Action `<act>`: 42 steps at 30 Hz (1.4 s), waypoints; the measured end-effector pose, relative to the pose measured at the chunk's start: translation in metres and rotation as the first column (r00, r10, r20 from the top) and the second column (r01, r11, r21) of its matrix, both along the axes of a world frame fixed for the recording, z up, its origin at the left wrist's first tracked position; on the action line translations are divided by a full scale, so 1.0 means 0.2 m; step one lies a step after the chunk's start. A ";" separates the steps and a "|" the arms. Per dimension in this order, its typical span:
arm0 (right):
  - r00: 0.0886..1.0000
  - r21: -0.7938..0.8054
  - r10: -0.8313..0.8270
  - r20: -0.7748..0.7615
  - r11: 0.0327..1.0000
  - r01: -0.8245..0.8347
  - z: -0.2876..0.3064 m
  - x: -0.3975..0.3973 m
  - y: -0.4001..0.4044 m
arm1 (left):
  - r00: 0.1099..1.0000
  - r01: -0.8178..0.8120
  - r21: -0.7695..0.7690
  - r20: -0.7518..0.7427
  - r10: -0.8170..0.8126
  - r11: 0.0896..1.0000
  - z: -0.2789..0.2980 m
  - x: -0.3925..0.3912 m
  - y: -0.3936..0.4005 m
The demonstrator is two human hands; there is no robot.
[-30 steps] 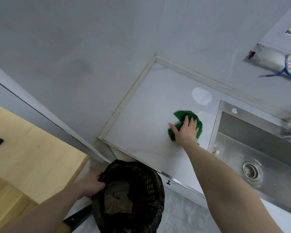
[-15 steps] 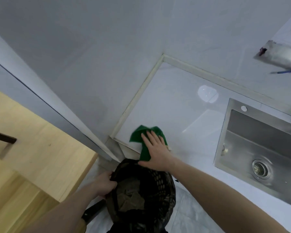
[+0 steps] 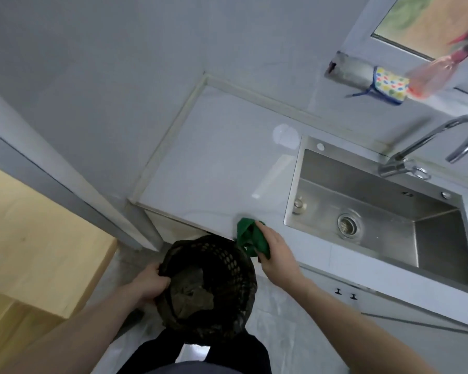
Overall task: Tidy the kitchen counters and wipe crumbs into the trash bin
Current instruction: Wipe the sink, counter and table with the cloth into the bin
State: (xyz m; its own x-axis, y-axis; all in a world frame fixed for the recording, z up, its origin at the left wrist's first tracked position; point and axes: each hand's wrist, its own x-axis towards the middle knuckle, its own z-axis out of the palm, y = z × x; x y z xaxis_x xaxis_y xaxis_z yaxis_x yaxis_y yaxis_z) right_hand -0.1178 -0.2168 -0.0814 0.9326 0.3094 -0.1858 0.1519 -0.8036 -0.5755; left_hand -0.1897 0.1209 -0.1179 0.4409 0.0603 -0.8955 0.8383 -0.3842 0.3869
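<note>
A black mesh trash bin with a dark liner is held up just below the front edge of the white counter. My left hand grips the bin's left rim. My right hand holds a bunched green cloth at the counter's front edge, right above the bin's rim. The cloth hangs partly over the edge. No crumbs are visible on the counter.
A steel sink with a drain sits to the right, under a curved faucet. A spotted sponge and a pink bottle rest on the window ledge. A wooden table stands at the left.
My right hand swept the green cloth from the counter's middle to its front edge, then along the edge to the right. The bin stays under the edge in my left hand.
</note>
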 end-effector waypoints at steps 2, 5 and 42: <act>0.992 0.043 -0.113 0.051 0.993 0.111 0.07 -0.02 -0.19 | 0.999 0.004 0.032 0.032 -0.005 0.999 0.01 -0.02 -0.10; 0.957 0.075 -0.243 0.159 0.969 0.234 0.16 -0.03 -0.52 | 0.998 0.022 0.076 0.055 -0.026 0.997 0.02 -0.05 -0.25; 0.998 0.159 -0.071 0.002 0.985 0.069 0.23 -0.77 -1.30 | 0.989 -0.107 0.051 0.106 0.101 0.993 0.10 -0.41 -1.43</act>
State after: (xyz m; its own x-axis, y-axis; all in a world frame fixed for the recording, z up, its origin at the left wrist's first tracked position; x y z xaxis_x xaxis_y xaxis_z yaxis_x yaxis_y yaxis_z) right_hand -0.2722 -0.4775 -0.0363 0.9542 0.2682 -0.1328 0.1032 -0.7112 -0.6953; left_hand -0.2717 -0.1659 -0.0974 0.5197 0.1598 -0.8393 0.8315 -0.3204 0.4539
